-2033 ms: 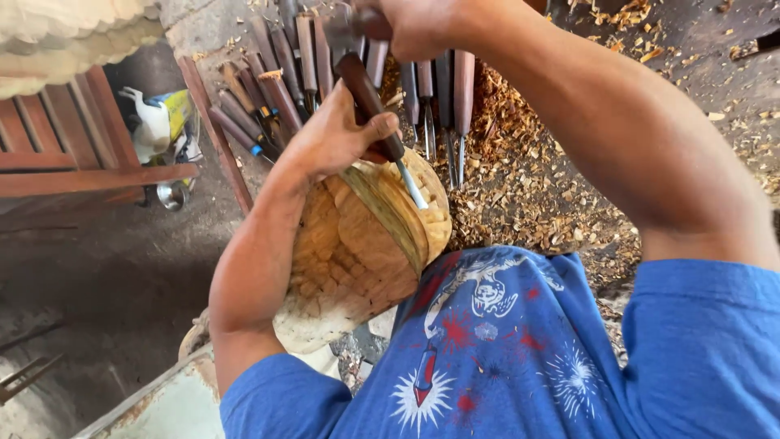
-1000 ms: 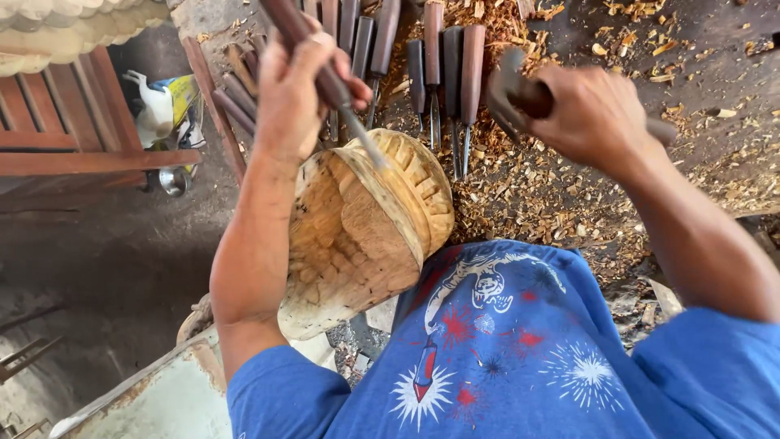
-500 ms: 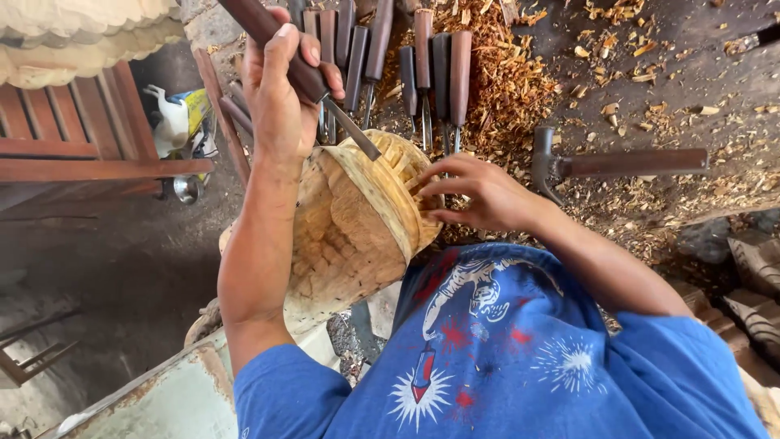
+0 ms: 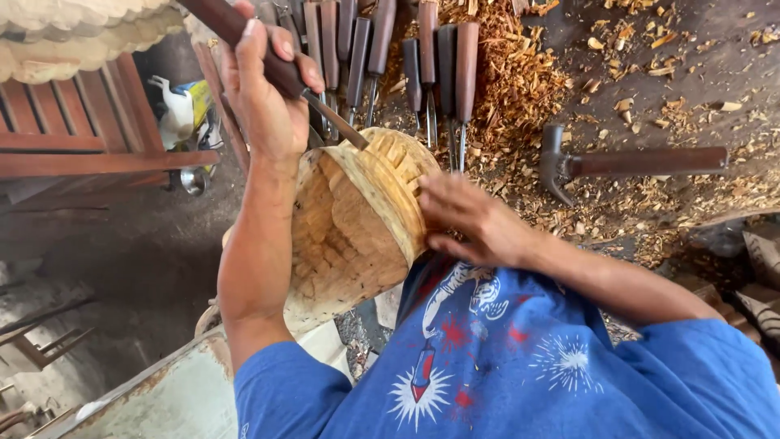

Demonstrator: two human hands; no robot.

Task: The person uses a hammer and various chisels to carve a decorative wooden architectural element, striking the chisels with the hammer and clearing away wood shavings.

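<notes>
A pale carved wooden block point(image 4: 349, 223), round with notched ridges, stands against my blue-shirted lap. My left hand point(image 4: 268, 102) is closed around the dark handle of a chisel point(image 4: 325, 114), whose metal blade touches the block's top rim. My right hand point(image 4: 475, 219) lies on the block's right rim, fingers pressed over the edge, holding it steady. A hammer point(image 4: 634, 162) with a brown handle lies alone on the workbench to the right, a little beyond my right hand.
A row of several dark-handled chisels point(image 4: 422, 49) lies on the bench above the block, amid a thick scatter of wood shavings point(image 4: 520, 89). Reddish wooden slats point(image 4: 73, 138) stand at the left over a dark floor. A pale board edge point(image 4: 162, 390) runs at the lower left.
My right hand has set the hammer down on the bench and come back onto the block's rim. My left hand keeps the chisel on the block, raised slightly.
</notes>
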